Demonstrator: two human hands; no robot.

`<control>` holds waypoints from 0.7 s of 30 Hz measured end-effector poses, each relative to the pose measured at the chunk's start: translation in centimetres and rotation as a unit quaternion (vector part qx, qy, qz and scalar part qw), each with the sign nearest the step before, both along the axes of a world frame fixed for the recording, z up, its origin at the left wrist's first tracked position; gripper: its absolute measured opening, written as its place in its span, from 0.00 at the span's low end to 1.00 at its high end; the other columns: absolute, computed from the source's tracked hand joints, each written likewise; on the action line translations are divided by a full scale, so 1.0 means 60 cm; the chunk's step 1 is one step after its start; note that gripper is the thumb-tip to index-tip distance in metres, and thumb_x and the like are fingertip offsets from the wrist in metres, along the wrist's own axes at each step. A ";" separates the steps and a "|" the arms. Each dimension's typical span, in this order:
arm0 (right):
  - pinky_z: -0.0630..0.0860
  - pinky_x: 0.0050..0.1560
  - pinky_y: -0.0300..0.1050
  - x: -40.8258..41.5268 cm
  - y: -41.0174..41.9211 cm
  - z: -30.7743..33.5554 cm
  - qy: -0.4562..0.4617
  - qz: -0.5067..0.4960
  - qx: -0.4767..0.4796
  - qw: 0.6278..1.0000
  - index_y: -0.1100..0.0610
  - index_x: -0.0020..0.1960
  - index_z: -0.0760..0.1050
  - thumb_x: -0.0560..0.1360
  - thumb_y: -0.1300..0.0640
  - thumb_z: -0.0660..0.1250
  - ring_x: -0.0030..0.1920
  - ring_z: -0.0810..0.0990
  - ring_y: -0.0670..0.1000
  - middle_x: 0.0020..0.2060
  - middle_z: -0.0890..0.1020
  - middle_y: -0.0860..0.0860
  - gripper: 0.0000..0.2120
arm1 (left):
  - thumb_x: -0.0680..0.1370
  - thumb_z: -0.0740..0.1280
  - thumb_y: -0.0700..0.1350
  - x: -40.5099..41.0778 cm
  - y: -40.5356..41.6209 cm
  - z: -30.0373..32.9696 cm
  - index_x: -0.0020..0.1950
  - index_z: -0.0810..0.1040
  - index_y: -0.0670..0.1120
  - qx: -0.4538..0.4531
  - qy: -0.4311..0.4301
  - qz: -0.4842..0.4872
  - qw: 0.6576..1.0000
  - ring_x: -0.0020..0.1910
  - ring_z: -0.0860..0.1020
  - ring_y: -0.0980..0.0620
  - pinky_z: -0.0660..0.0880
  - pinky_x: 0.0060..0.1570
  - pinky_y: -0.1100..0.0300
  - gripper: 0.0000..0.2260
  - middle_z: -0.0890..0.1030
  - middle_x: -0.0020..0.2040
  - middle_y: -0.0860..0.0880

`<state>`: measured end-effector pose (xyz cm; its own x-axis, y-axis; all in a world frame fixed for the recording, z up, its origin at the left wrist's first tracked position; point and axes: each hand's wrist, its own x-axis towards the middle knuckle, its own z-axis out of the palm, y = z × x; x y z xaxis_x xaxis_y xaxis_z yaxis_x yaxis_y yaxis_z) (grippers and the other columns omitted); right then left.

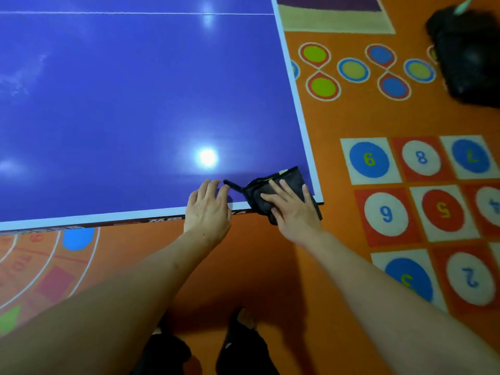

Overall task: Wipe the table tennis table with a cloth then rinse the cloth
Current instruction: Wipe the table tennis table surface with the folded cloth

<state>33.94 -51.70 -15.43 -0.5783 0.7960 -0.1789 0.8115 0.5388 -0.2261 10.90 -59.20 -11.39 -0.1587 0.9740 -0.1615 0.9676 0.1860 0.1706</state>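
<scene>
Dark cloth (281,190) is lying flat under the right hand (293,209), fingers spread and pressing, at the table (108,104) corner; left hand (208,209) is resting open just beside.

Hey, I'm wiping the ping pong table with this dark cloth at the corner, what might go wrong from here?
1. The cloth already hangs over the near edge of the table at its corner; a further pull may drag it onto the floor.
2. The right hand presses flat without a grip, so the folded cloth may bunch or slide out.
3. A loose strip of cloth trails toward the left hand and could snag or unfold under its fingers.
</scene>
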 end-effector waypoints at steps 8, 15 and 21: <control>0.52 0.83 0.61 0.078 -0.001 0.066 0.119 -0.207 -0.133 0.962 0.41 0.74 0.72 0.87 0.57 0.59 0.83 0.59 0.50 0.81 0.65 0.42 0.18 | 0.82 0.57 0.48 0.069 0.016 0.052 0.75 0.66 0.49 -0.016 0.001 -0.021 1.000 0.77 0.60 0.46 0.61 0.72 0.50 0.20 0.69 0.72 0.48; 0.81 0.62 0.55 -0.008 -0.018 0.218 0.436 -0.311 -0.279 0.797 0.44 0.71 0.69 0.86 0.55 0.64 0.61 0.82 0.51 0.64 0.79 0.49 0.15 | 0.82 0.57 0.44 0.032 0.004 0.150 0.72 0.71 0.48 0.026 -0.075 0.054 0.995 0.68 0.70 0.46 0.66 0.66 0.51 0.18 0.77 0.63 0.47; 0.81 0.64 0.60 -0.114 -0.039 0.299 0.574 -0.328 -0.435 0.611 0.54 0.73 0.73 0.87 0.54 0.63 0.63 0.84 0.59 0.63 0.84 0.56 0.15 | 0.82 0.57 0.45 -0.071 -0.019 0.248 0.68 0.73 0.48 0.098 -0.122 0.135 0.978 0.64 0.74 0.46 0.70 0.62 0.50 0.15 0.80 0.59 0.48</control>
